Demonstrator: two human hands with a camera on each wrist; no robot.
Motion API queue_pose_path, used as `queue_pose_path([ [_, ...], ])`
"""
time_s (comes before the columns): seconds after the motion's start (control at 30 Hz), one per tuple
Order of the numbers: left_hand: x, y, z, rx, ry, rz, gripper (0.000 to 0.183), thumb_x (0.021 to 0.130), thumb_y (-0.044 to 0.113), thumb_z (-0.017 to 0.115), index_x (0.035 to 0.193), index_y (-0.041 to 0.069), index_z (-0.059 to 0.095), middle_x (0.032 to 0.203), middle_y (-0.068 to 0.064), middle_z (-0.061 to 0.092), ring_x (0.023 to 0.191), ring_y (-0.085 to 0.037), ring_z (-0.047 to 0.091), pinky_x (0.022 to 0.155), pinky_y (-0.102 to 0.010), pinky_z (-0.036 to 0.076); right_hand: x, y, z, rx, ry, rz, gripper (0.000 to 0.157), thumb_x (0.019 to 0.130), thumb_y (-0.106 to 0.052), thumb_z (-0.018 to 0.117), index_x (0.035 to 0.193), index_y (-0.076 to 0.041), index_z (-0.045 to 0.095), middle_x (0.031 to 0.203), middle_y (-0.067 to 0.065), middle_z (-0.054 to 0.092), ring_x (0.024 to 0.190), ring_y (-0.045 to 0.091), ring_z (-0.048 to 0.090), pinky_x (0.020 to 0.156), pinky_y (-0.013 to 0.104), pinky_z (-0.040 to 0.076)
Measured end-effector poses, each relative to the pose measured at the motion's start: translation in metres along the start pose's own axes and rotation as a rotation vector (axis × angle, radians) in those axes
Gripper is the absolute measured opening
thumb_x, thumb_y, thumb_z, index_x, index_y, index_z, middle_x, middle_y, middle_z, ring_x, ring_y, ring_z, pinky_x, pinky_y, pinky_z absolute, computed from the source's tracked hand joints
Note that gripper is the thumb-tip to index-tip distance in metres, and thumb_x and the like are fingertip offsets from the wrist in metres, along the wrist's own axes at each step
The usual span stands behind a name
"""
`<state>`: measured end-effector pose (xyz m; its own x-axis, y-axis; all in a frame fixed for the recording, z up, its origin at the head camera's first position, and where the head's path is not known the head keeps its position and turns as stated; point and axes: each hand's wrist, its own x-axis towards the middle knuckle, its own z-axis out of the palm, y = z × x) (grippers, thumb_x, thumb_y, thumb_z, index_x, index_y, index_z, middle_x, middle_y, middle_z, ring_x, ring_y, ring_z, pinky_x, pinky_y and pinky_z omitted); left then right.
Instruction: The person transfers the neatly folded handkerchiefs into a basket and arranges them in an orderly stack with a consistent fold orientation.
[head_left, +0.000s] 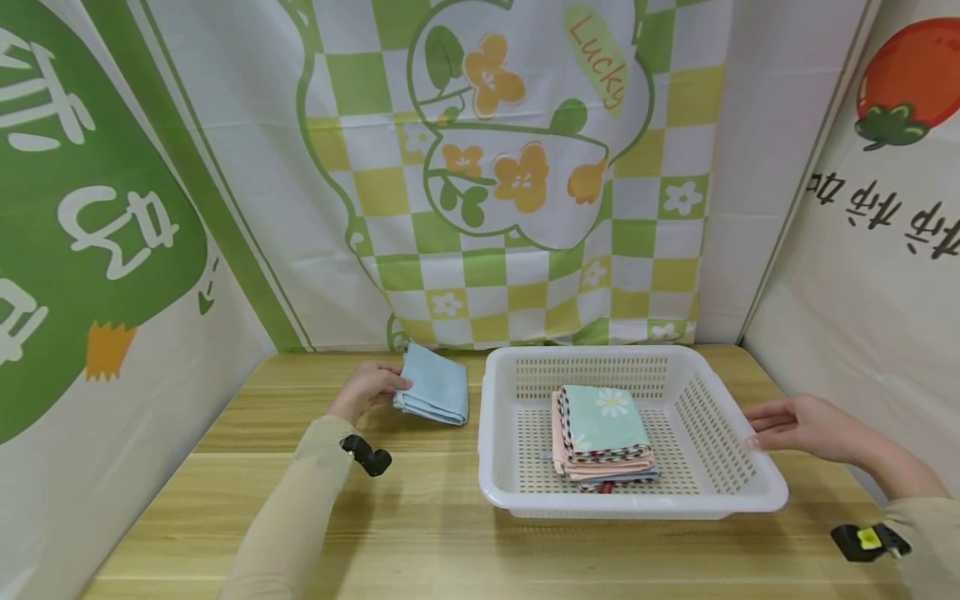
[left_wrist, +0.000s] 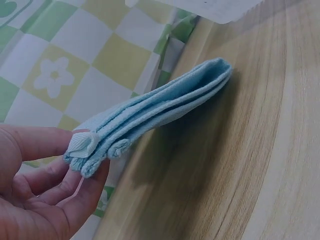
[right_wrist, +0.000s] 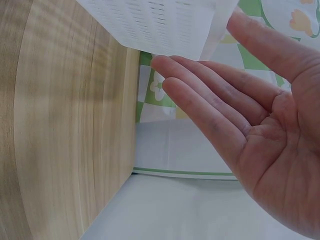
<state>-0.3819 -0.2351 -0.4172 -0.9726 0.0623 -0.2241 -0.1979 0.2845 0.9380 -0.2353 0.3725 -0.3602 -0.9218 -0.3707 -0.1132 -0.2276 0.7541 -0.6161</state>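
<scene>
Between thumb and fingers, my left hand [head_left: 369, 388] pinches the left edge of a folded light blue towel [head_left: 437, 385]. The left wrist view shows this towel [left_wrist: 155, 110] tilted, its folded layers raised off the tabletop. My right hand [head_left: 813, 429] is at the right rim of a white plastic basket [head_left: 645, 502], its fingers nearly straight. In the right wrist view, the fingers [right_wrist: 215, 100] extend to the outside of the basket wall [right_wrist: 165, 25]. Inside the basket lies a stack of folded towels, topped by a mint green towel [head_left: 607, 421] with a daisy and checkered edge.
Everything is on a wooden table [head_left: 420, 533]. A checkered curtain [head_left: 480, 283] hangs right behind its back edge, with printed sheets on the left and right sides. Below the mint towel, pink towels [head_left: 558, 446] show at the stack's side.
</scene>
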Motion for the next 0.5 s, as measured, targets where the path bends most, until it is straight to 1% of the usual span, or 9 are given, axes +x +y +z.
queue_pose_path([
  [0.13, -0.0016, 0.0021, 0.0010, -0.040, -0.011, 0.007, 0.060, 0.081, 0.002, 0.069, 0.133, -0.014, 0.043, 0.081, -0.003, 0.064, 0.069, -0.006, 0.061, 0.076, -0.027, 0.053, 0.0005, 0.0003, -0.0001, 0.005, 0.001, 0.002, 0.058, 0.088, -0.028, 0.067, 0.126, 0.014, 0.051, 0.112, 0.021, 0.067, 0.087, -0.003, 0.065, 0.071, 0.020, 0.053],
  [0.33, -0.0047, 0.0034, 0.0006, -0.055, -0.017, 0.018, 0.060, 0.082, 0.001, 0.068, 0.133, -0.015, 0.040, 0.084, -0.006, 0.065, 0.068, -0.005, 0.061, 0.071, -0.024, 0.053, 0.0009, 0.0008, -0.0002, 0.019, -0.007, -0.008, 0.058, 0.089, -0.027, 0.067, 0.126, 0.015, 0.051, 0.111, 0.021, 0.067, 0.087, -0.003, 0.065, 0.071, 0.020, 0.053],
  [0.5, -0.0068, 0.0041, 0.0005, -0.068, -0.026, 0.023, 0.059, 0.083, 0.000, 0.067, 0.134, -0.014, 0.041, 0.085, -0.004, 0.065, 0.069, -0.005, 0.061, 0.069, -0.021, 0.053, 0.0005, 0.0005, -0.0003, 0.009, -0.003, -0.018, 0.058, 0.089, -0.026, 0.067, 0.126, 0.015, 0.051, 0.112, 0.021, 0.067, 0.087, -0.003, 0.064, 0.070, 0.020, 0.053],
])
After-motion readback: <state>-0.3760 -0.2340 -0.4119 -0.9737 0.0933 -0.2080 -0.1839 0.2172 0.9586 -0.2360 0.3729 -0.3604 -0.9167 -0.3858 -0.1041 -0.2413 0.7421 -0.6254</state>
